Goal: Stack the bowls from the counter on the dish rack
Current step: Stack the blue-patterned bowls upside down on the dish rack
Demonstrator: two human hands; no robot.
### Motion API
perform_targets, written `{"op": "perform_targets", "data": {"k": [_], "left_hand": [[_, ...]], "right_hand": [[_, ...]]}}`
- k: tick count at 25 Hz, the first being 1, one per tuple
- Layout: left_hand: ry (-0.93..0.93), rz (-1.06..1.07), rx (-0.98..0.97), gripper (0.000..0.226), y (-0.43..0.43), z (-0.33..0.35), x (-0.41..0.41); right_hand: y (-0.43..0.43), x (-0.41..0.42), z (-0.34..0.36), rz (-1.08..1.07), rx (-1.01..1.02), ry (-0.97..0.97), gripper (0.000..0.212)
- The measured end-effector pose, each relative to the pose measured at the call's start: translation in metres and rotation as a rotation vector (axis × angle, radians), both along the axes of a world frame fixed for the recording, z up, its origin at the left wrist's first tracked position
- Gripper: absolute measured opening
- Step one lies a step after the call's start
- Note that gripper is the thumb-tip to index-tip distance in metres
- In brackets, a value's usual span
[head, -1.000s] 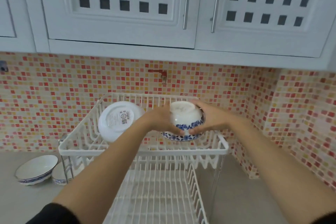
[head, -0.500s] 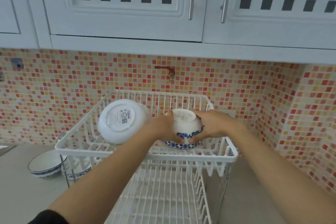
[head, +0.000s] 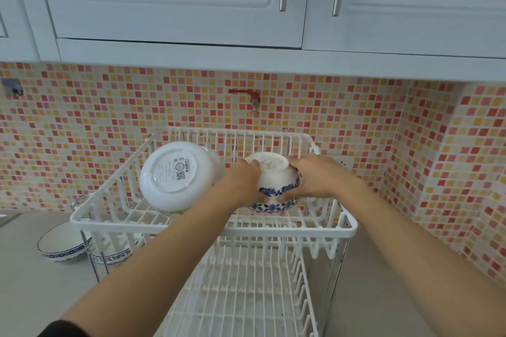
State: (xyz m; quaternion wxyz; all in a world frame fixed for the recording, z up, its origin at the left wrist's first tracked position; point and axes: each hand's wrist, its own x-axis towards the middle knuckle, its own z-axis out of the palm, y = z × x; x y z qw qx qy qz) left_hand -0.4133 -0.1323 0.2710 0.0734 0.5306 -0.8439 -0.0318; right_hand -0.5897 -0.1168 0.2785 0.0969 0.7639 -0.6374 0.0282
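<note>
A white bowl with a blue floral rim (head: 273, 182) is upside down in the upper tier of the white wire dish rack (head: 213, 227), right of centre. My left hand (head: 243, 182) grips its left side and my right hand (head: 312, 180) its right side. Its rim is low at the rack's wires; contact is hidden. A larger plain white bowl (head: 175, 175) leans on its side in the left half of the same tier, base facing me. Two blue-rimmed bowls (head: 64, 243) (head: 115, 254) stand upright on the grey counter left of the rack.
The rack's lower tier (head: 246, 295) holds nothing visible. White wall cabinets (head: 178, 3) hang overhead. A small red tap (head: 253, 96) juts from the mosaic tile wall behind the rack. A tiled side wall (head: 465, 186) closes the right.
Both hands have lowered the blue-rimmed bowl deeper into the upper tier. The view has shifted slightly; the large white bowl and counter bowls stay put.
</note>
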Motion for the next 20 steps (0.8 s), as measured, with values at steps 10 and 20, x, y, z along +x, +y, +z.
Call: {"op": "perform_targets", "data": {"k": [10,20], "left_hand": [[0.046,-0.006,0.044,0.081,0.023,0.014,0.005],[0.350,-0.035,-0.202,0.054,0.065,0.066,0.133]], "right_hand": [[0.019,0.007,0.007,-0.057,0.100,-0.154,0.089],[0.063,0.144,0.041,-0.054,-0.424,-0.292,0.063]]}}
